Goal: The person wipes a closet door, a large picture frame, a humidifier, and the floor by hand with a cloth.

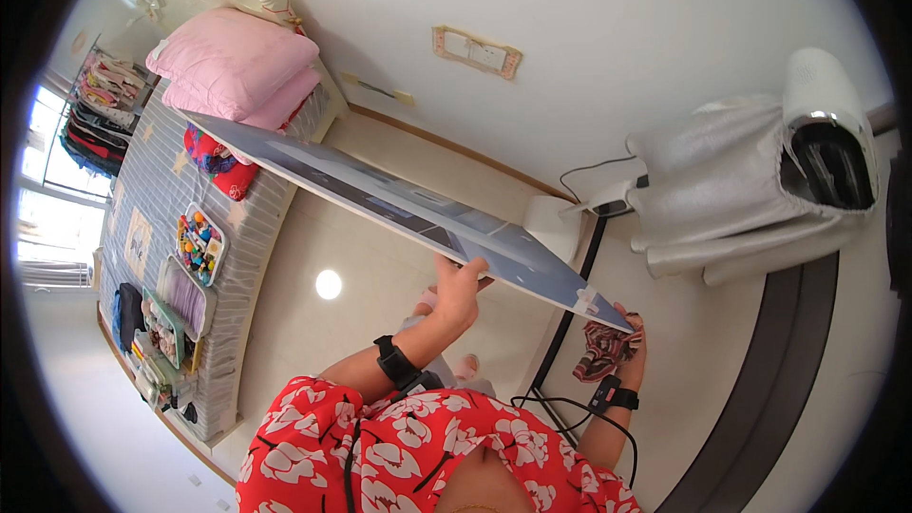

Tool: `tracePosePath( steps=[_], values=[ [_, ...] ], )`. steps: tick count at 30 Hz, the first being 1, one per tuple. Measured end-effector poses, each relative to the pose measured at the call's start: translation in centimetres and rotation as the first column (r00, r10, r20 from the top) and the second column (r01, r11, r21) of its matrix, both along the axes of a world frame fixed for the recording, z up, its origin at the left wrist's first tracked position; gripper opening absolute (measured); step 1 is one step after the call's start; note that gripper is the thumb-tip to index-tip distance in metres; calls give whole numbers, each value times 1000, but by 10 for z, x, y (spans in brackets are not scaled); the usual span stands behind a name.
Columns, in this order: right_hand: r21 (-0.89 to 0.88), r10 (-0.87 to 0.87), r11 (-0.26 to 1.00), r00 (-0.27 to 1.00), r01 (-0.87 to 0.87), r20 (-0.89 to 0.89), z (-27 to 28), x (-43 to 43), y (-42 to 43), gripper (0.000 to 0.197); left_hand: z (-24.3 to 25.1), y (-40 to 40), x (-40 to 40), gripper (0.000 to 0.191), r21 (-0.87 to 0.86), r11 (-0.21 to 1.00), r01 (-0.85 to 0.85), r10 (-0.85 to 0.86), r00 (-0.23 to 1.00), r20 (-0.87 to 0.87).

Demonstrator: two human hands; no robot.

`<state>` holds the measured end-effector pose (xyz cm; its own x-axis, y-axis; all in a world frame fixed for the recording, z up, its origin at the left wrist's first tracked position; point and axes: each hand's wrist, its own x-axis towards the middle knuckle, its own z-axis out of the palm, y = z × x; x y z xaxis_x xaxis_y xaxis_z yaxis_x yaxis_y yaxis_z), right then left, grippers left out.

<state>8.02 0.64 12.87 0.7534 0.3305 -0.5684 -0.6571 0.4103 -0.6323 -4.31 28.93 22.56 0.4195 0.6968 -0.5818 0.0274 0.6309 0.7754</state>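
A large thin board (406,208) with a blue-grey printed face slants across the view, seen nearly edge-on. My left hand (459,292) grips its near edge around the middle, thumb over the face. At the board's right corner is my right hand (635,338), holding a striped reddish-brown cloth (598,353) against that corner. Part of this hand lies behind the cloth and board. Something white, perhaps tape or a sticker, is on the face close to the corner. Each wrist wears a black strap.
On the left stands a bed (235,285) with pink pillows (228,64), a tray of colourful small items (199,242) and several containers. A silver-covered object (712,178) stands at right, near a white bin (552,224). A dark strip (776,342) crosses the floor. A cable hangs by my right arm.
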Motion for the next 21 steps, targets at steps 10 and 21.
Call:
tracePosePath(
  steps=[10, 21],
  values=[
    [37, -40, 999, 999, 40, 7, -44, -48, -62, 29, 5, -47, -5, 57, 53, 996, 71, -69, 996, -48],
    [57, -128, 990, 989, 132, -72, -38, -53, -52, 31, -3, -9, 40, 44, 92, 989, 116, -110, 992, -59]
  ],
)
